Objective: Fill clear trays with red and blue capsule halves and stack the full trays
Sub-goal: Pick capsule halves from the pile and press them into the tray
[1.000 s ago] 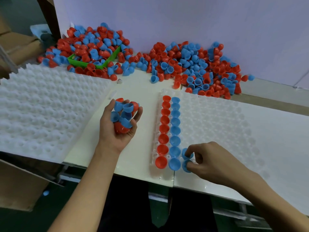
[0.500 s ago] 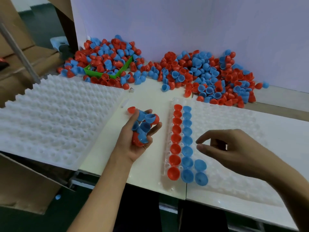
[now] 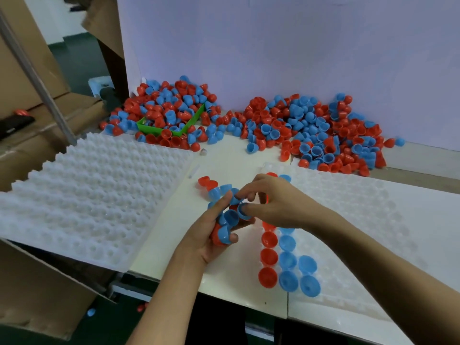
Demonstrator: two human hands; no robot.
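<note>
Red and blue plastic capsule halves (image 3: 225, 215) fill the left hand (image 3: 199, 235), which cups them above the white worktop (image 3: 169, 235). Right hand (image 3: 276, 205) pinches one blue half (image 3: 245, 211) from that handful, left of the clear dimpled tray (image 3: 361, 220). No readable writing shows.

- Pale lilac wall panel (image 3: 298, 46) behind white surface (image 3: 231, 155).
- Brown cardboard boxes (image 3: 22, 70), left.
- Grey metal pole (image 3: 37, 78), slanted.
- Dark green floor (image 3: 72, 61).

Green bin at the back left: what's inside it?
The green bin holds red and blue capsule halves, heaped above its rim and spilling around it. Its floor and far walls are covered by the pile, so anything beneath can't be seen.
</note>
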